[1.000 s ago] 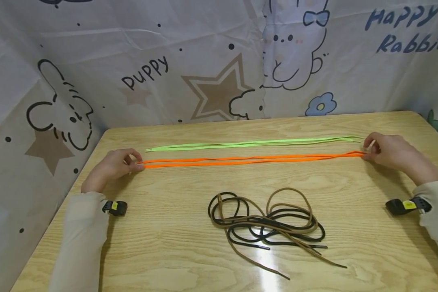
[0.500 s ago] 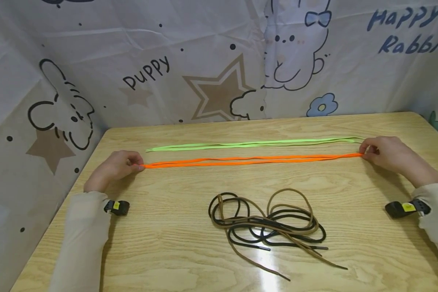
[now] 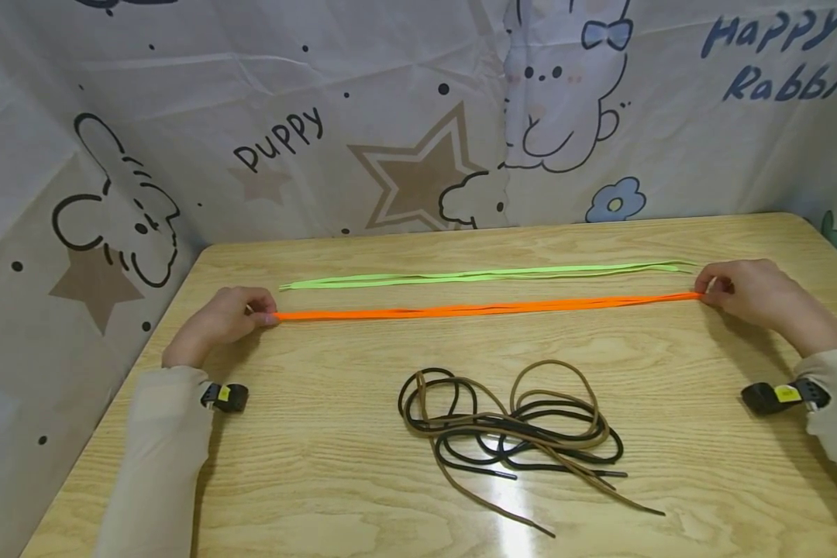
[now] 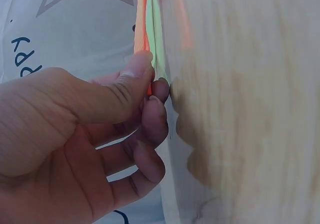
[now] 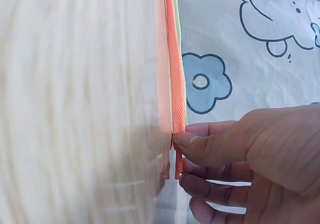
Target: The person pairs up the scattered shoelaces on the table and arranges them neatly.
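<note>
Head view: left hand point(image 3: 226, 318) pinches one end of the flat orange shoelace point(image 3: 432, 312), right hand point(image 3: 749, 293) pinches the other. Lace spans straight between them, strands nearly overlapping; can't tell if it's one doubled or two side by side. Left-hand end mostly hidden by thumb and fingers; left wrist view shows only a sliver of orange past the thumb. Right wrist view: short orange tail sticks out past the right thumb. Can't tell if mid-span touches the wood-grain tabletop point(image 3: 307, 465).

Flat green shoelace point(image 3: 474, 274) lies just beyond the orange one, roughly parallel; orange partly covers it in both wrist views. Its right tips end right by the right fingers, contact unclear. Round black shoelaces point(image 3: 561, 442) and brown shoelaces point(image 3: 502, 425) are tangled on the near side; too many crossings to count strands. Both sleeves cut off by the frame, the right one more.
</note>
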The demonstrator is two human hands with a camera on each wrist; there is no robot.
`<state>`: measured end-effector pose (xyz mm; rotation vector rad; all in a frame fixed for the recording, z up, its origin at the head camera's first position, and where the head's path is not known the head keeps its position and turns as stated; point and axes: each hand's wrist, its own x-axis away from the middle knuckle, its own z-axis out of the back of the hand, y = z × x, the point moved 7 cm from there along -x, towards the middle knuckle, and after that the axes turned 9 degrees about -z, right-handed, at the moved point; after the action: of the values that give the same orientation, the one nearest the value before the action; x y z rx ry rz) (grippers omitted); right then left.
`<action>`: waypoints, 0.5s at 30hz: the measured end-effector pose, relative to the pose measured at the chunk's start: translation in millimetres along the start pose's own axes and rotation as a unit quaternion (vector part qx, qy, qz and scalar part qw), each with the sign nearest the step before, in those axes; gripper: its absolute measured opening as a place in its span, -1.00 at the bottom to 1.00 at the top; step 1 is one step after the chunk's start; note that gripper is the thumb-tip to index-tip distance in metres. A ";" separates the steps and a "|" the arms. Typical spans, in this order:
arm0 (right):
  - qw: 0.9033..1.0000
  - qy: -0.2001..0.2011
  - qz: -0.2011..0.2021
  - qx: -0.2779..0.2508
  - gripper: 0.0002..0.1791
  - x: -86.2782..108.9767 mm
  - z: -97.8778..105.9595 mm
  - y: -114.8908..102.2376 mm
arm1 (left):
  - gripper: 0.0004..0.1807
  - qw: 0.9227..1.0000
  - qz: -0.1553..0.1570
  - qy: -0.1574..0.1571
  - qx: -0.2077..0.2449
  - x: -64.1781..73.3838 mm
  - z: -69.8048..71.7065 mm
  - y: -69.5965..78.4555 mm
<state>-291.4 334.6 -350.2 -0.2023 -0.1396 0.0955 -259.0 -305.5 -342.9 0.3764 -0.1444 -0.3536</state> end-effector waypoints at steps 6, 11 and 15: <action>1.000 0.009 0.005 0.005 -0.88 -0.4 -0.3 -1.1 | -0.92 1.000 0.004 0.020 -0.001 0.1 2.3 0.3; 1.000 0.011 0.004 0.002 -0.88 -1.0 -0.9 0.8 | -0.94 0.999 0.010 0.032 -0.001 1.6 3.9 -0.3; 1.000 0.017 0.009 0.002 -0.89 -1.2 -0.2 0.6 | -0.92 0.999 0.016 0.033 0.004 2.4 4.1 -1.1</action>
<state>-292.7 335.1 -350.7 -0.2008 -0.1032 0.1106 -258.0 -308.7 -339.3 0.3936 -0.0869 -0.3090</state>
